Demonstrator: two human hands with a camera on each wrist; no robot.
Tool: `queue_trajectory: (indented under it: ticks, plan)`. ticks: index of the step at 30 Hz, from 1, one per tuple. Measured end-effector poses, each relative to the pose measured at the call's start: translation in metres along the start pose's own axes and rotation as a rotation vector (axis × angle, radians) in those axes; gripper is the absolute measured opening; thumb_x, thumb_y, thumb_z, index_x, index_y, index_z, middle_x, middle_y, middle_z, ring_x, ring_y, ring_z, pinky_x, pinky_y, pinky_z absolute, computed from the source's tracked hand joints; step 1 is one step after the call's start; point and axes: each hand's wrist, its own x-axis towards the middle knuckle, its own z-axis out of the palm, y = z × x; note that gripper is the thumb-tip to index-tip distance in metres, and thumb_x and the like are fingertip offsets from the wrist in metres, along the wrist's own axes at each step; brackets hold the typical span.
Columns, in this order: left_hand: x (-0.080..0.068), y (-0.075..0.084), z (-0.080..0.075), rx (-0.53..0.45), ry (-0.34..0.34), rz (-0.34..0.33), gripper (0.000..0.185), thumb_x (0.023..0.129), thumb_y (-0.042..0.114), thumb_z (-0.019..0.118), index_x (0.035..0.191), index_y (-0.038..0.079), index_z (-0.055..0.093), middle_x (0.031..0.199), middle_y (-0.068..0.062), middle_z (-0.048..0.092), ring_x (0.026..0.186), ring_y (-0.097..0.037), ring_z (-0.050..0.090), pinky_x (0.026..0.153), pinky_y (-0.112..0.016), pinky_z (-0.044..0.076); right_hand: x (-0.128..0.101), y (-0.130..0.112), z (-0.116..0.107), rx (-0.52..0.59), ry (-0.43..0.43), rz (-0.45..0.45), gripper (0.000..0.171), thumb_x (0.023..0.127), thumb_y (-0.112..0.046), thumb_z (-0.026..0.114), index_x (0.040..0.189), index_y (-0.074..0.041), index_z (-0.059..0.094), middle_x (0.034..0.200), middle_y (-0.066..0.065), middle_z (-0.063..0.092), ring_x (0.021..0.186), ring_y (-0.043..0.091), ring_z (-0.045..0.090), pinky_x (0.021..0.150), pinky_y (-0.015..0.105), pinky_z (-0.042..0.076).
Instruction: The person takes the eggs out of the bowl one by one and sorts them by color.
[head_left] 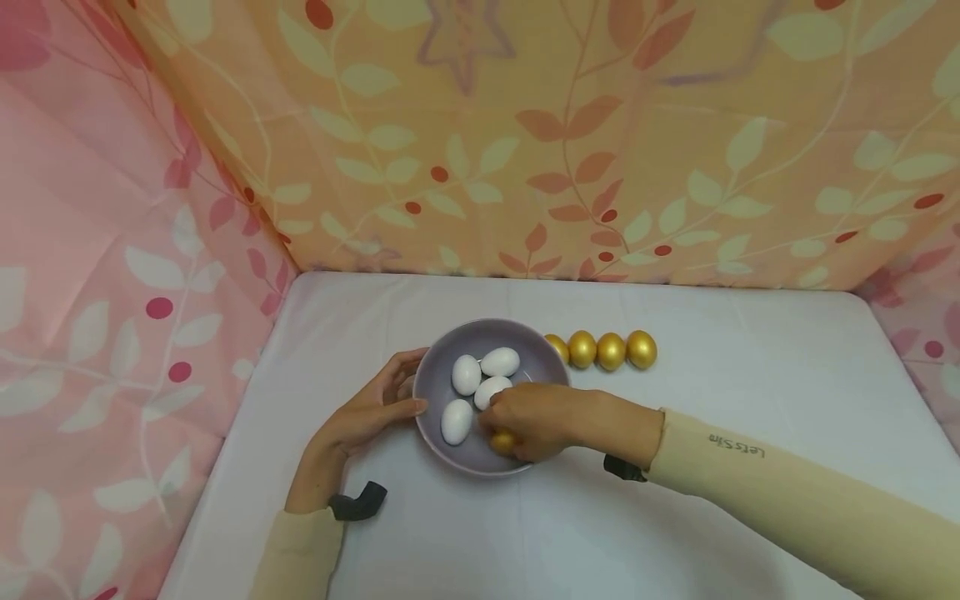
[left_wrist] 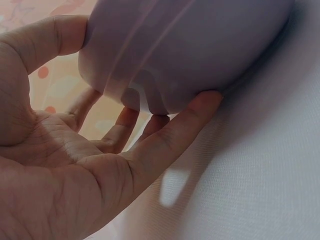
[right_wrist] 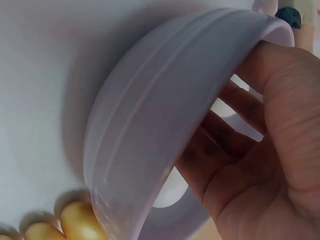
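A purple bowl (head_left: pixel 480 462) sits on the table with several white eggs (head_left: pixel 457 422) inside. My left hand (head_left: pixel 360 423) holds the bowl from the left, thumb at the rim and fingers against its outer wall, as the left wrist view also shows. Over the bowl's right side reaches my right hand (head_left: pixel 542 417), its curled fingers around a gold egg (head_left: pixel 503 442) low in the bowl. That egg is mostly covered by the hand in the head view and hidden in the right wrist view, where one white egg (right_wrist: pixel 171 190) shows past the rim.
Several gold eggs (head_left: pixel 611 352) stand in a row on the white-covered table (head_left: pixel 720 358) behind and right of the bowl; the leftmost is partly hidden by it. Floral cloth (head_left: pixel 465 150) hangs along the back and sides.
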Motion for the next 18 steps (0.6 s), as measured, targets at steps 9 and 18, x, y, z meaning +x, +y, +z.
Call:
queue_trajectory:
  ticks: [9,18]
  plan:
    - [0.001,-0.001,0.002,-0.023,-0.013,0.011,0.078,0.099,0.006,0.069,0.164,0.019,0.029,0.169,-0.014,0.03,0.147,-0.029,0.042,0.103,-0.033,0.053,-0.012,0.01,-0.003,0.048,0.079,-0.026,0.032,0.087,-0.008,0.075,0.116,-0.02,0.07,0.106,-0.004,0.064,0.088,0.012,0.054,0.084,0.027,0.047]
    - [0.0,0.0,0.001,-0.028,-0.012,0.0,0.078,0.098,0.004,0.069,0.164,0.02,0.029,0.169,-0.013,0.029,0.148,-0.03,0.04,0.102,-0.035,0.054,-0.025,0.017,-0.009,0.135,0.183,-0.044,0.032,0.091,-0.013,0.076,0.121,-0.022,0.069,0.113,-0.004,0.064,0.09,0.009,0.056,0.086,0.027,0.05]
